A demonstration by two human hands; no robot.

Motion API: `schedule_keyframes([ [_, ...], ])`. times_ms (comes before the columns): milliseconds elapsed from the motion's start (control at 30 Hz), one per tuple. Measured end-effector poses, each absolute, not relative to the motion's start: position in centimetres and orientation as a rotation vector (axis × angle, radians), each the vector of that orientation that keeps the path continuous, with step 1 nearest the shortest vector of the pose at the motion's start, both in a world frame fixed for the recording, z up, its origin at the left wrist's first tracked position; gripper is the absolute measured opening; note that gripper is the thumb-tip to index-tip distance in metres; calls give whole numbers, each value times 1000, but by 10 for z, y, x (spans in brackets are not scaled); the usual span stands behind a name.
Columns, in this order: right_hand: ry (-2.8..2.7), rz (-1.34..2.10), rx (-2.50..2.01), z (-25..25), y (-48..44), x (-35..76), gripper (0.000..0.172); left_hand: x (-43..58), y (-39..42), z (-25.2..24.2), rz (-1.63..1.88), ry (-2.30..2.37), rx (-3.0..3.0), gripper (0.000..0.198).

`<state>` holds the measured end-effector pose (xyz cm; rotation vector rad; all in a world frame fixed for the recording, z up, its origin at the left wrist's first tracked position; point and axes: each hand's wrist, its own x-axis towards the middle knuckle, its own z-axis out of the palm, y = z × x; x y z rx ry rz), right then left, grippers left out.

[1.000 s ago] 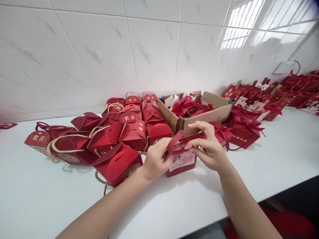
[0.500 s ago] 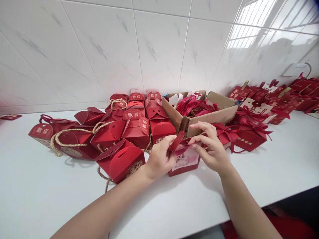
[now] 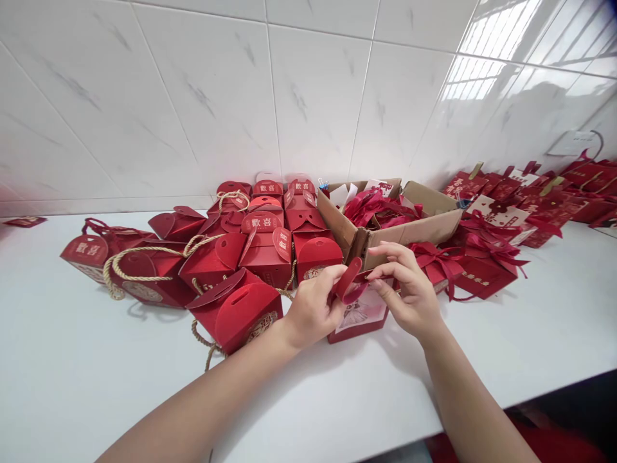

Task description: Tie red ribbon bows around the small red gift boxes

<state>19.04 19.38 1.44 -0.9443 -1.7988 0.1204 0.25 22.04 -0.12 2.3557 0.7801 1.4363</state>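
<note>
In front of me a small red gift box point(image 3: 362, 314) with a pale pink picture on its front stands upright on the table. My left hand point(image 3: 313, 307) is closed at its upper left corner, around a red strap point(image 3: 350, 276) whose rounded, holed end sticks up. A dark pink ribbon point(image 3: 357, 294) loops between my two hands across the top of the box. Thumb and index finger of my right hand point(image 3: 405, 292) pinch the ribbon at the box's top edge, the other fingers loosely bent. My fingers partly hide the box top.
Several red candy boxes point(image 3: 263, 257), some with rope handles, stand packed at the left. Behind the gift box is an open cardboard box point(image 3: 405, 228) holding red ribbons point(image 3: 376, 207). Ribbon-tied red boxes point(image 3: 482, 270) and more bags line the right, along a tiled wall point(image 3: 318, 96).
The strap end in my left hand has tilted slightly to the right. My right fingers stay at the box's top edge. The whole view has shifted a little.
</note>
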Motion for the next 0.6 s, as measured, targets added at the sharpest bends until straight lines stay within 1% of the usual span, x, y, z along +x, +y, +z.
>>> schedule_keyframes([
  [467, -1772, 137, -923, 10, 194, 183, 9, 3, 221, -2, 1476, 726, 2364, 37],
  [600, -1763, 103, -929, 10, 193, 182, 9, 4, 221, -2, 1501, 672, 2373, 35],
])
